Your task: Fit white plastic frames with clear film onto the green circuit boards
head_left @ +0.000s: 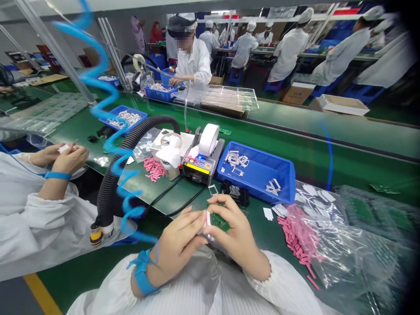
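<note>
Close in front of my body, my right hand [239, 234] grips a green circuit board [219, 222] between thumb and fingers. At the board's left end sits a small white piece with a pink edge [207, 218]. The fingers of my left hand [179, 243] are closed against this piece, and part of it is hidden under the fingertips. A blue band [143, 273] goes round my left wrist. Just beyond my hands are a white rectangular frame [213, 189] and a black block-like part [235, 192].
A blue tray [259, 192] holds white frames. Left of it stands a tape dispenser [198, 168]. Pink strips [295, 240] and plastic bags [357, 258] lie right, more pink strips [154, 169] left. A black hose [108, 175] and blue coiled cord [110, 94] hang near a co-worker's hands [68, 159].
</note>
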Action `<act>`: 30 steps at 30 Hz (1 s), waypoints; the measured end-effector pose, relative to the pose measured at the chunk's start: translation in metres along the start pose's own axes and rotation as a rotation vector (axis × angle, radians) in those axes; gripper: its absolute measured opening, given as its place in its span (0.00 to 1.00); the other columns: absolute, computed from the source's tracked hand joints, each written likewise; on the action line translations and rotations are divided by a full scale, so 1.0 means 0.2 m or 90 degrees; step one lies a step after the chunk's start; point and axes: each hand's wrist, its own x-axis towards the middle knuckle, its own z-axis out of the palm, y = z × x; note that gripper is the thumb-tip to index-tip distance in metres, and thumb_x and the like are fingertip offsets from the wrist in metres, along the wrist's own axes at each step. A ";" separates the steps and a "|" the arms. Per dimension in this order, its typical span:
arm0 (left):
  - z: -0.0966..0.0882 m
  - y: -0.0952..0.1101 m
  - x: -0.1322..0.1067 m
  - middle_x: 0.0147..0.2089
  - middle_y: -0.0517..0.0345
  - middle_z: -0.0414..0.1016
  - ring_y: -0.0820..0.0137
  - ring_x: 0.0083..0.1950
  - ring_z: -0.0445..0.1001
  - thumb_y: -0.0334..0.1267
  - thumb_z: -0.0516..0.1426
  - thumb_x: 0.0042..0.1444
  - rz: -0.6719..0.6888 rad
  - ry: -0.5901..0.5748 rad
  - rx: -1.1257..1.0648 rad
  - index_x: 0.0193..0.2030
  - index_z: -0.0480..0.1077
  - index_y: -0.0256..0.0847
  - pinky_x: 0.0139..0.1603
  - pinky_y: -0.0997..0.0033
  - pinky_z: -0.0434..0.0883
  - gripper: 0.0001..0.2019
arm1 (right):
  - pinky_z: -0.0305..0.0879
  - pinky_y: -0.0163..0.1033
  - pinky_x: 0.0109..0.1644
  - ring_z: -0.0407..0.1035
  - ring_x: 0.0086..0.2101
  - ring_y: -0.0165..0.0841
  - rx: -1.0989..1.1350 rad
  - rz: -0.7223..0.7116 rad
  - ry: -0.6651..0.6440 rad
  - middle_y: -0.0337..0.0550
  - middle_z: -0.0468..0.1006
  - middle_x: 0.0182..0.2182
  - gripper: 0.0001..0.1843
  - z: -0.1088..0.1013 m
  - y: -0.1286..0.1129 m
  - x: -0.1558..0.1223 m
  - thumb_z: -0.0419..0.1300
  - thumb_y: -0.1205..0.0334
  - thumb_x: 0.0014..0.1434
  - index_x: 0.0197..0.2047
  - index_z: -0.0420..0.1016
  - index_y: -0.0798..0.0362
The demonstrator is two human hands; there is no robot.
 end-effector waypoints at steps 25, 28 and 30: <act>-0.30 -0.59 -0.92 0.46 0.49 0.80 0.65 0.44 0.79 0.32 0.45 0.64 -0.519 0.854 -0.964 0.66 0.53 0.46 0.49 0.63 0.76 0.24 | 0.51 0.26 0.16 0.55 0.16 0.19 0.562 0.707 0.293 0.30 0.64 0.21 0.15 0.35 0.31 0.34 0.67 0.58 0.47 0.28 0.64 0.53; -0.28 -0.65 -0.97 0.48 0.50 0.79 0.65 0.47 0.78 0.32 0.44 0.64 -0.436 0.824 -1.013 0.62 0.60 0.47 0.52 0.62 0.74 0.21 | 0.50 0.26 0.16 0.54 0.16 0.19 0.557 0.709 0.309 0.29 0.64 0.20 0.14 0.36 0.32 0.36 0.67 0.58 0.47 0.28 0.64 0.53; -0.22 -0.66 -0.98 0.49 0.50 0.78 0.66 0.50 0.76 0.33 0.44 0.64 -0.412 0.778 -1.078 0.59 0.65 0.46 0.55 0.62 0.72 0.19 | 0.49 0.27 0.16 0.53 0.16 0.19 0.555 0.694 0.302 0.29 0.63 0.20 0.15 0.36 0.31 0.36 0.67 0.58 0.46 0.27 0.64 0.53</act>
